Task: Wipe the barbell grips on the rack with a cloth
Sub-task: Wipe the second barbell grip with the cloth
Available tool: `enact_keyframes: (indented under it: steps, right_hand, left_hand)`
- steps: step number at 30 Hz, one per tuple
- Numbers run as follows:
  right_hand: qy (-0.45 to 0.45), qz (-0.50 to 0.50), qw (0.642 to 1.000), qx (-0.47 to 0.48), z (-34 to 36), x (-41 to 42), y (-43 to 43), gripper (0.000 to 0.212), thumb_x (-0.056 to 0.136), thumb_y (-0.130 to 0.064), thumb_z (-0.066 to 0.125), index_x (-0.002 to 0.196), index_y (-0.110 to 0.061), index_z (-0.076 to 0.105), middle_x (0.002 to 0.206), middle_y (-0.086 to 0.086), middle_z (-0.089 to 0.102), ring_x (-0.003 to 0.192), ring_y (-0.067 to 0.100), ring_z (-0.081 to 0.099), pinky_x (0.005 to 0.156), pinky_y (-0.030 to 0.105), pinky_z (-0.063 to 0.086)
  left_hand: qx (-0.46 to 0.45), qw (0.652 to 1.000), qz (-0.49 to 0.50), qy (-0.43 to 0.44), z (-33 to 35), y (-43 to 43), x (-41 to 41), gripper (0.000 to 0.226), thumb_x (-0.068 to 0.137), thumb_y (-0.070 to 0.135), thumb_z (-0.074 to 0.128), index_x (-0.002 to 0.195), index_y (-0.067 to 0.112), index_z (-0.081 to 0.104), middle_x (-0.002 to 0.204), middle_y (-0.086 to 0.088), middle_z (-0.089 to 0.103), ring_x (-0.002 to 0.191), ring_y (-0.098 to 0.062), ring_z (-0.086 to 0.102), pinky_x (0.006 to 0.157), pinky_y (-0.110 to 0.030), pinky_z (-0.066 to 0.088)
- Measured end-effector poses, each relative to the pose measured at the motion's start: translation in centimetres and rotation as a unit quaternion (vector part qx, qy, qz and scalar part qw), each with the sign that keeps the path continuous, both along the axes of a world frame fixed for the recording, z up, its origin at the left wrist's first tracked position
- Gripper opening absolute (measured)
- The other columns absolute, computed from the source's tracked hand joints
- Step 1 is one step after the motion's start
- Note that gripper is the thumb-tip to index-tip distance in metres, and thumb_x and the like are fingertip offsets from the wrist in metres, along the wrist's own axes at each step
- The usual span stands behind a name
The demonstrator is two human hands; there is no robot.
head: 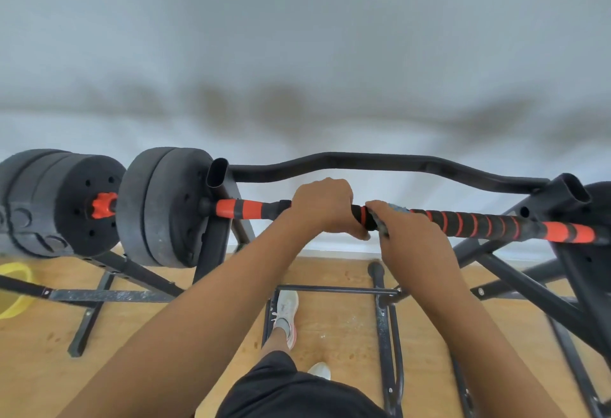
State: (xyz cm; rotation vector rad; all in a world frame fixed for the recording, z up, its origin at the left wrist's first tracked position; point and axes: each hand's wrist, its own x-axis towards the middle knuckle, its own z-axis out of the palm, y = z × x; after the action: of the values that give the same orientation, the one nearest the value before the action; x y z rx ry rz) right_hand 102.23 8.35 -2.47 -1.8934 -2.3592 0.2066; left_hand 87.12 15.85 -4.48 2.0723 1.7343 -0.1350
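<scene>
Orange-and-black foam covers the barbell (479,222), which lies across the black rack (390,161) in front of you, running from the weight plates (165,206) on the left to the far right edge of view. Your left hand (322,207) is curled over the middle of the bar, fingers wrapped round it from above. Your right hand (401,230) sits just beside it, touching or nearly touching, and grips the grey-blue cloth (398,208) against the bar; only a scrap of the cloth shows above your knuckles, at the start of the spiral-striped grip. A second set of black plates (59,199) with an orange collar (102,205) rests further left. Below, your white shoe (287,315) stands on the wooden floor (337,328) between the rack's base bars, and something yellow (13,285) sits at the left edge.
</scene>
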Motion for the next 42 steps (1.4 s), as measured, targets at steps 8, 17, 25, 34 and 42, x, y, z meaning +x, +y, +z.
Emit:
enact_keyframes:
  steps: [8, 17, 25, 34, 42]
  right_hand:
    - [0.037, -0.027, 0.999, 0.014, -0.6, -0.7, -0.2, 0.025, 0.097, -0.009, 0.047, 0.114, -0.026, 0.054, 0.08, -0.008, 0.053, 0.063, 0.017, 0.057, 0.057, 0.035, 0.054]
    - [0.039, -0.053, 0.998, 0.0, -1.2, -0.8, -1.6, 0.053, 0.095, -0.003, 0.049, 0.14, -0.027, 0.034, 0.084, -0.001, 0.055, 0.066, 0.024, 0.059, 0.06, 0.035, 0.05]
    - [0.061, -0.04, 0.997, 0.017, -1.3, -0.7, 0.2, 0.041, 0.095, -0.005, 0.054, 0.131, -0.026, 0.05, 0.103, -0.002, 0.067, 0.076, 0.023, 0.065, 0.066, 0.036, 0.056]
    - [0.046, -0.068, 0.997, 0.014, -1.5, -1.6, 0.2, 0.04, 0.097, -0.003, 0.049, 0.132, -0.022, 0.045, 0.112, -0.003, 0.062, 0.071, 0.019, 0.051, 0.063, 0.031, 0.044]
    - [0.024, -0.068, 0.997, 0.006, -1.0, -1.1, -1.5, 0.066, 0.095, -0.004, 0.055, 0.15, -0.027, 0.028, 0.126, -0.003, 0.061, 0.084, 0.025, 0.069, 0.07, 0.038, 0.057]
  left_hand:
    - [0.402, 0.91, -0.05, 0.086, -6.0, -3.4, 1.4, 0.024, 0.074, 0.011, 0.076, 0.071, 0.017, 0.053, 0.055, 0.0, 0.05, 0.049, -0.02, 0.039, 0.054, -0.03, 0.033]
    - [-0.177, 0.983, -0.037, -0.025, -0.1, 2.1, 1.3, 0.018, 0.083, 0.025, 0.074, 0.074, 0.011, 0.065, 0.062, 0.0, 0.064, 0.049, -0.015, 0.056, 0.055, -0.027, 0.047]
    - [0.173, 0.981, -0.034, 0.084, -2.1, -1.9, 1.3, 0.034, 0.082, 0.053, 0.072, 0.093, 0.023, 0.061, 0.077, 0.006, 0.063, 0.068, -0.016, 0.059, 0.067, -0.033, 0.046]
    - [0.273, 0.946, -0.079, 0.156, -3.7, -1.7, 1.6, 0.013, 0.094, 0.021, 0.061, 0.081, 0.022, 0.058, 0.057, 0.006, 0.044, 0.049, -0.016, 0.044, 0.054, -0.029, 0.039]
    - [-0.298, 0.949, -0.053, -0.087, 0.9, 3.4, 0.3, 0.032, 0.082, 0.037, 0.085, 0.08, 0.008, 0.072, 0.064, -0.002, 0.064, 0.053, -0.016, 0.055, 0.059, -0.03, 0.051]
